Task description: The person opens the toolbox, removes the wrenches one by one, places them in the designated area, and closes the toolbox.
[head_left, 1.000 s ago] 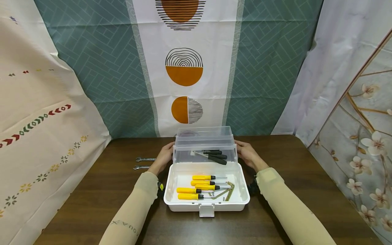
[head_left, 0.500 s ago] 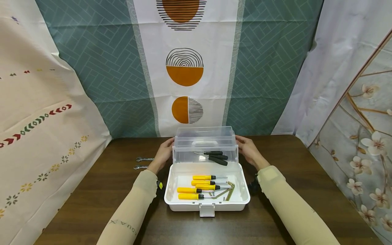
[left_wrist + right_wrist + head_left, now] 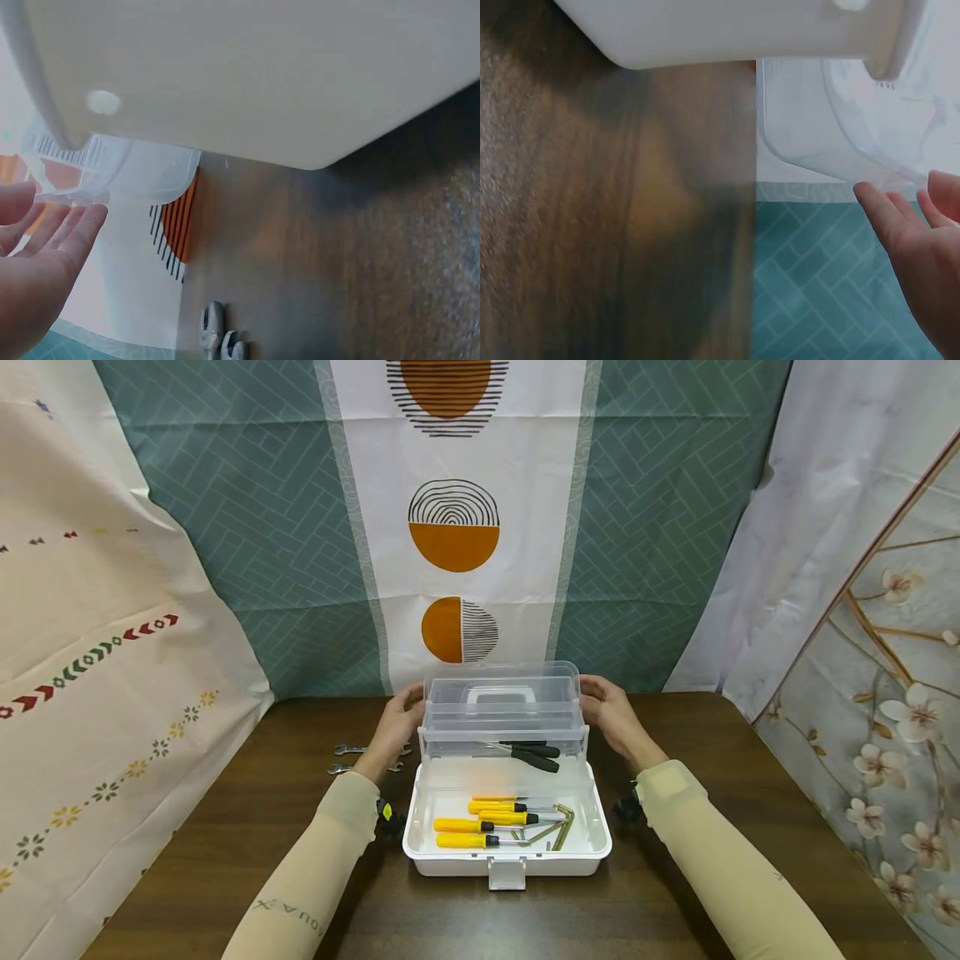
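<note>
A white toolbox (image 3: 507, 865) stands open on the table, its clear lid (image 3: 501, 681) tipped back with a handle on it. My left hand (image 3: 399, 727) grips the lid's left edge, fingers fairly straight along the rim and thumb opposite. At the right edge, my right hand (image 3: 617, 718) holds the lid the same way. A clear upper tray (image 3: 450, 747) bears several black-handled screwdrivers (image 3: 536, 758). Yellow-handled screwdrivers (image 3: 461, 841) and brass-coloured hex keys (image 3: 564, 827) lie in the base. In both wrist views fingertips meet the lid's rim below the box's white side.
Two wrenches (image 3: 349, 749) lie on the dark wooden table (image 3: 720, 793), left of the box and partly behind my left forearm. A patterned cloth (image 3: 645, 568) hangs behind the table's back edge. A white latch (image 3: 507, 873) hangs at the box's front.
Both hands have raised the lid, and its handle shows more fully. The clear tray has shifted forward, now covering part of the rearmost yellow screwdriver. The wrenches show more behind my left arm.
</note>
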Available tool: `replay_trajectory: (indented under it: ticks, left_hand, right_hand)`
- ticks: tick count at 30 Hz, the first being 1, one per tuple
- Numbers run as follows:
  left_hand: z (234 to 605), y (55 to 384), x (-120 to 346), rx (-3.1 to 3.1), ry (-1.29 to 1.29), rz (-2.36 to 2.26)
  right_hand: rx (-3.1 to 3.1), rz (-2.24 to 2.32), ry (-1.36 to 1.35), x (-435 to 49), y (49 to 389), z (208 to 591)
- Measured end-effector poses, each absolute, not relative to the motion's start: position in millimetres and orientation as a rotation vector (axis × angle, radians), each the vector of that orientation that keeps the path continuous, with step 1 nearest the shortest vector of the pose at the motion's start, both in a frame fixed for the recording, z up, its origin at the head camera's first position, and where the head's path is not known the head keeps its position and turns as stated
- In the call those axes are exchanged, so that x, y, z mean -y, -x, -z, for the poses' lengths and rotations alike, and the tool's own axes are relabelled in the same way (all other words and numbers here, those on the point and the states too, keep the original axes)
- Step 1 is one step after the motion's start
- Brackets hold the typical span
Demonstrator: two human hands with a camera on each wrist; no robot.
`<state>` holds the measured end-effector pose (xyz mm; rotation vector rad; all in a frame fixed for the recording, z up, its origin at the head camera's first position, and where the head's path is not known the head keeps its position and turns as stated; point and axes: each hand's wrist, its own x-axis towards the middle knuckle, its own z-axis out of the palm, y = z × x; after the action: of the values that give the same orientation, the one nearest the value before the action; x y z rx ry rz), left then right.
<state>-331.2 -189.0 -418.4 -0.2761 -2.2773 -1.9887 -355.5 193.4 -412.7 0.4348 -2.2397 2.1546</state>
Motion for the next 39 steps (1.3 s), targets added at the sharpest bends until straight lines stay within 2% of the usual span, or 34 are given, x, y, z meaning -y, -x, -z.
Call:
replay_trajectory:
  ticks: [15, 39]
  left_hand:
    - [404.9, 323.8, 187.9, 2.159, 0.278, 2.032]
    - [391.0, 303.4, 191.4, 2.105, 0.357, 2.057]
  right_hand:
    - [2.139, -2.19, -0.551, -196.8, 345.8, 397.5]
    - [2.105, -2.047, -0.567, -195.6, 326.5, 382.8]
